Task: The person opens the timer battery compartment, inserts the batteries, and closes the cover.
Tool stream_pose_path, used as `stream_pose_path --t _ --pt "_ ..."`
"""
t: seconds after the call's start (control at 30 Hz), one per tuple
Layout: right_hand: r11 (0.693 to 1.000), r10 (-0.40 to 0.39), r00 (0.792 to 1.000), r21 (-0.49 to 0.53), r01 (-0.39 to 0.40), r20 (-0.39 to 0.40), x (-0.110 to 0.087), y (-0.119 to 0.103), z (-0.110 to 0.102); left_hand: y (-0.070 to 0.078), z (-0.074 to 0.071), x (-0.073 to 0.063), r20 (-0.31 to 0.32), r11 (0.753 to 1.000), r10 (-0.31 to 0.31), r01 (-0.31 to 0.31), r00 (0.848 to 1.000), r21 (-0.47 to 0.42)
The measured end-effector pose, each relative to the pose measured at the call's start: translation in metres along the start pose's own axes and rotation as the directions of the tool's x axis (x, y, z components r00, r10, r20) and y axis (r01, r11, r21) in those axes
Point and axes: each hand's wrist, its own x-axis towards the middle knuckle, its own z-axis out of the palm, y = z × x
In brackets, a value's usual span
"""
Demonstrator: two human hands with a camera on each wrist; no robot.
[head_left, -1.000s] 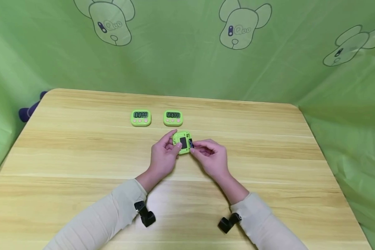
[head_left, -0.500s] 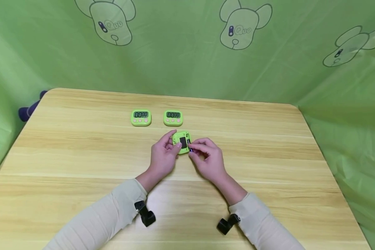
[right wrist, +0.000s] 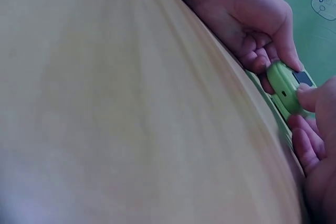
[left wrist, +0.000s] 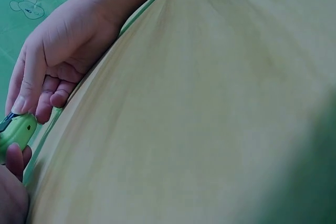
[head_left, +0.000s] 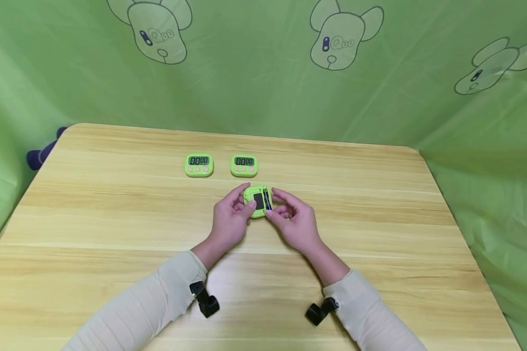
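A green digital timer (head_left: 258, 200) is held back side up between both hands, with a dark rectangle on its back. My left hand (head_left: 229, 222) grips its left side, the thumb lying over the back beside the dark rectangle. A slim dark battery (head_left: 267, 199) lies lengthwise in the uncovered slot along the timer's right side. My right hand (head_left: 298, 222) holds that side, its thumb at the battery's lower end and forefinger by the upper corner. In the right wrist view the timer's rounded green edge (right wrist: 284, 92) shows between the two hands.
Two more green timers, one on the left (head_left: 199, 165) and one on the right (head_left: 244, 165), lie face up farther back, their displays reading 00 00. The wooden table (head_left: 377, 204) is backed by a green curtain (head_left: 254, 87) printed with cartoon heads.
The battery, earlier pinched at the timer's right edge by the right hand, has gone into the slot. The right forefinger has moved off it to the timer's upper corner. The left hand has stayed put.
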Motion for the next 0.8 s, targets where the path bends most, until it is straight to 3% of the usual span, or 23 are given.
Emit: stream_pose_path --t 0.23,0.5,0.8 --pt "0.992 0.098 0.994 0.077 -0.102 0.055 0.009 0.030 -0.004 0.000 -0.001 0.000 0.021 1.000 -0.005 0.005 1.000 -0.012" --pt "0.984 0.089 0.995 0.150 -0.095 0.048 0.011 0.034 -0.005 0.000 -0.001 0.000 0.032 1.000 0.007 -0.007 0.999 -0.005" --pt "0.978 0.158 0.987 0.141 -0.156 0.000 0.014 0.028 -0.003 0.005 0.000 -0.002 0.044 1.000 0.007 -0.006 0.999 -0.008"
